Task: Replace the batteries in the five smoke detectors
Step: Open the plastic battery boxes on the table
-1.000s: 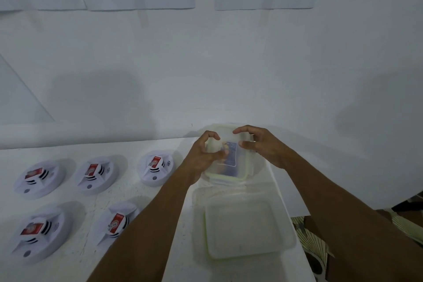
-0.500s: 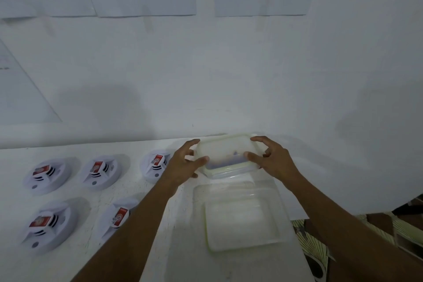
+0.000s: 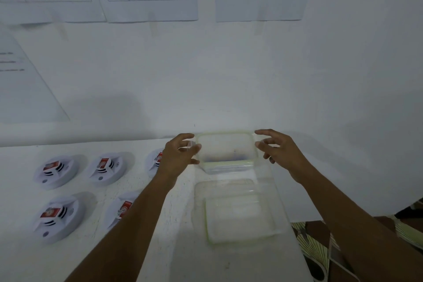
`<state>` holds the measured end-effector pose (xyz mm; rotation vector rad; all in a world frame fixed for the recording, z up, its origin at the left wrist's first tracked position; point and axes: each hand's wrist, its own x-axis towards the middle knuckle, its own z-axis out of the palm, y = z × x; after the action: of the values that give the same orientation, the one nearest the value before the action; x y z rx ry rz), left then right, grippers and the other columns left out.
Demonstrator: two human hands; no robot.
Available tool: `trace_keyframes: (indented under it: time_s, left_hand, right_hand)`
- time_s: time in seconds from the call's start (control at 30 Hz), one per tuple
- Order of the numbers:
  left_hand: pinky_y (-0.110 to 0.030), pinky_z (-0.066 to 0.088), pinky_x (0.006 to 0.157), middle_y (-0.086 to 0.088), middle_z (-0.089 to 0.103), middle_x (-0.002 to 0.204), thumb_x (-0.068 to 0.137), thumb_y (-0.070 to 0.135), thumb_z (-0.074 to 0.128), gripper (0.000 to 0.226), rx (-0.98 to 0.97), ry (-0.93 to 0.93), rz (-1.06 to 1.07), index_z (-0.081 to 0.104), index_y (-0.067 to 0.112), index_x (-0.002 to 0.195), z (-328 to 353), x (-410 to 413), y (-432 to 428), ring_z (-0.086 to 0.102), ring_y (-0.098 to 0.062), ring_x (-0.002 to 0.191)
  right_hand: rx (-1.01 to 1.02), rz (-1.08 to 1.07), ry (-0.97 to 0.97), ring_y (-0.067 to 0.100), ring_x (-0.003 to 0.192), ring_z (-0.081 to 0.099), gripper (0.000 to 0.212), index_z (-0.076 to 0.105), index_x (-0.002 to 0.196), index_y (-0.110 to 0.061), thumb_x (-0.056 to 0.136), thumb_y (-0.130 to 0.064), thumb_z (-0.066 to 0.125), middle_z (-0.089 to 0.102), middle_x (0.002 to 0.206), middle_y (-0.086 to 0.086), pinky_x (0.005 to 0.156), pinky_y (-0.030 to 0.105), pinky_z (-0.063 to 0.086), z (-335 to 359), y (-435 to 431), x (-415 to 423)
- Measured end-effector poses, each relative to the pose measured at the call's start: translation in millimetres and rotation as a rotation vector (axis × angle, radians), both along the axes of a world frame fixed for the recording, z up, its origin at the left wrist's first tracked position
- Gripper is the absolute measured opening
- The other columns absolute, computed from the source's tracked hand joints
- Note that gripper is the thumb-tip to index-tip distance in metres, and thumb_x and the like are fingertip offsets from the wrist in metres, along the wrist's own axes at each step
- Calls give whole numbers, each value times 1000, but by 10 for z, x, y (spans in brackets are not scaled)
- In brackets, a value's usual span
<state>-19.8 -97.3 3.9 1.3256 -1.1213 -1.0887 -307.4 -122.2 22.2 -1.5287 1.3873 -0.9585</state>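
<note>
— Position, grip?
— Lidded container [image 3: 226, 151] at far edge of table [image 3: 178, 263]. Left hand [image 3: 180, 155] against its left end, hold not determinable; right hand [image 3: 280, 151] spread just beside, holding nothing.
— Handling?
— Judged light, stiff, slick; best taken by both short ends. Smoke detectors [image 3: 56, 170] in two rows, leftward.

left hand [image 3: 178, 158] and right hand [image 3: 282, 152] flanking a lidded clear container [image 3: 226, 151], five smoke detectors [image 3: 56, 170] leftward
</note>
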Motion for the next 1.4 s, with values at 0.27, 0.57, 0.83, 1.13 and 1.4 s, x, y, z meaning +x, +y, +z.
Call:
trace_keyframes:
  time_s: [0.27, 0.57, 0.83, 1.13, 1.4]
  left_hand:
    - [-38, 59, 85, -9, 60, 122, 90, 30, 64, 40, -137, -23, -42, 54, 20, 128, 361, 35, 14, 65, -23, 104]
    - [-33, 49, 96, -8, 63, 119, 102, 41, 40, 32, -190, 72, -105, 51, 27, 128, 186, -11, 17, 59, -19, 115]
    - [-28, 34, 109, 15, 47, 140, 86, 54, 59, 57, -107, -224, -239, 47, 30, 136, -56, -45, 124, 43, -3, 129]
    - [-37, 42, 107, 11, 35, 147, 57, 48, 89, 89, -20, -258, -341, 38, 49, 130, -265, -37, -17, 41, -13, 132]
    - [-31, 49, 93, 7, 40, 142, 49, 44, 92, 98, -11, -306, -270, 41, 38, 132, -396, -224, -212, 46, -12, 126]
  right_hand:
    - [-30, -4, -232, 31, 78, 74, 40, 57, 132, -36, 94, -27, 66, 70, 107, 11, 69, 35, 58, 330, 34, 40]
    - [10, -73, -504, 30, 95, 68, 32, 55, 133, -30, 101, -34, 49, 64, 109, 14, 96, 45, 54, 131, 15, -5]
    - [-31, -66, -103, 21, 108, 61, 29, 70, 113, -37, 91, -19, 70, 54, 128, -5, 89, 36, 53, -245, -4, 26]
    - [213, -85, -362, 21, 76, 61, 27, 71, 105, -9, 85, 9, 64, 63, 94, 11, 68, 31, 53, -218, -115, -198]
    - [181, -181, -419, 25, 82, 70, 28, 65, 118, -8, 89, -4, 66, 64, 93, 10, 69, 33, 55, -98, 11, -763]
